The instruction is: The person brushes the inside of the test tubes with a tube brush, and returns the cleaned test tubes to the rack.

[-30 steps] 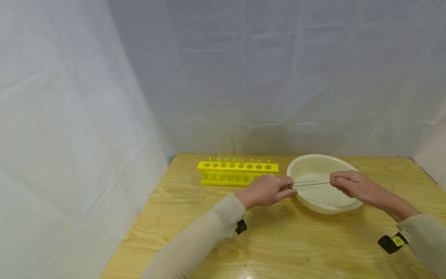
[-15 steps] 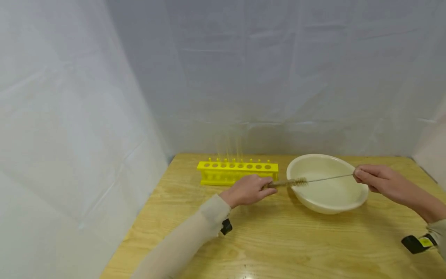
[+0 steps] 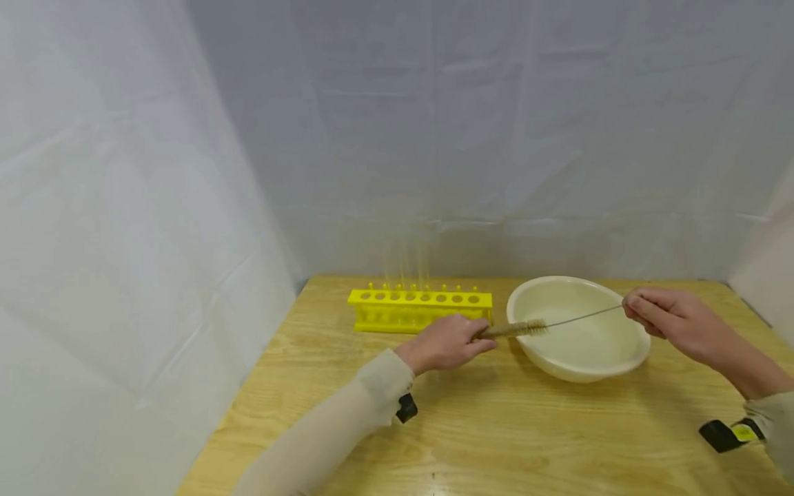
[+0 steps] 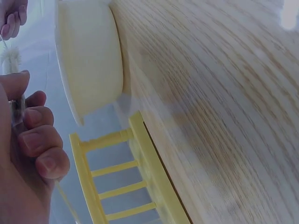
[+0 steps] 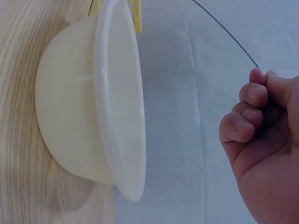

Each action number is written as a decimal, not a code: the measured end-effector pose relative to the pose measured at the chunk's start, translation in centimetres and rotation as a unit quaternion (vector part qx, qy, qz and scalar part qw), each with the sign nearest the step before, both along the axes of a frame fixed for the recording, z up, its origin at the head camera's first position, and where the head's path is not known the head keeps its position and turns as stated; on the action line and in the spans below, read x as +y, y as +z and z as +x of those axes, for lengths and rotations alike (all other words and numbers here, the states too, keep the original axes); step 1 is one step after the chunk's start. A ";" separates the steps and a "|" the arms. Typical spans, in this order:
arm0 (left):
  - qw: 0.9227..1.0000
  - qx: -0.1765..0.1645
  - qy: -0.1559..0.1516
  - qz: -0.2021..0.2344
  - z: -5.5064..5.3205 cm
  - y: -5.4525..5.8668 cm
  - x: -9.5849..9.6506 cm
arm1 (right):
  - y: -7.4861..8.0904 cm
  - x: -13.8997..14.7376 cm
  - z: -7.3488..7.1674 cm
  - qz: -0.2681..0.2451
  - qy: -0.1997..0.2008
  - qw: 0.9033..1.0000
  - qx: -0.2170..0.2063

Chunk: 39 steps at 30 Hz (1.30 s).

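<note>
A person's left hand (image 3: 443,342), left of the round glossy cream bowl (image 3: 577,376), grips the bristled end of a thin twisted-wire brush (image 3: 531,327); the right hand (image 3: 676,322), at the bowl's right, pinches its wire. The brush slants above the bowl. Left of the bowl stands a long yellow holed rack (image 3: 422,299); behind the bowl hangs a creased pale sheet (image 3: 496,138).

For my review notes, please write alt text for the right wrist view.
The right hand pinches a thin twisted wire that runs out of the top of the frame. To its left in this sideways-turned picture, a cream bowl sits on a wooden table, with part of a yellow rack visible behind it.
</note>
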<state>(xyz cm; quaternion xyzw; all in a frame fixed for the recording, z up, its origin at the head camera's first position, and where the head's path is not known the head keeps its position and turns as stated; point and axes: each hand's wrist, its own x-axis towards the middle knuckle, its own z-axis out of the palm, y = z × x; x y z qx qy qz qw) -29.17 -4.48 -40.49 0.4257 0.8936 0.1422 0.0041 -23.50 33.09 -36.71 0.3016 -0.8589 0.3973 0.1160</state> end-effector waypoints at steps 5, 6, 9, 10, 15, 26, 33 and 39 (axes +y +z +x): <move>1.000 -0.009 -0.001 0.012 -0.1 -0.2 -0.1 | -0.2 -0.4 -0.2 -0.008 -0.014 1.000 -0.002; 1.000 -0.011 -0.001 0.014 -0.1 -0.2 -0.2 | -0.2 -0.6 -0.2 -0.010 -0.014 1.000 -0.003; 1.000 -0.017 -0.003 0.022 -0.2 -0.3 -0.3 | -0.4 -0.8 -0.3 -0.015 -0.013 1.000 -0.003; 1.000 -0.018 -0.002 0.023 -0.2 -0.4 -0.3 | -0.5 -0.9 -0.4 -0.016 -0.012 1.000 -0.002; 1.000 -0.017 0.004 0.021 0.1 -0.1 0.1 | -1.1 -2.0 -0.7 -0.010 0.015 1.000 0.008; 1.000 0.026 -0.007 -0.009 0.9 0.6 2.5 | -2.1 -7.6 -1.1 -0.012 0.099 0.992 -0.081; 0.996 0.076 -0.005 -0.056 1.0 0.7 2.1 | -2.3 -7.6 -1.3 -0.002 0.135 0.975 -0.176; 0.995 0.093 -0.018 -0.041 0.9 0.8 1.7 | -2.0 -7.0 -1.7 -0.005 0.118 0.982 -0.148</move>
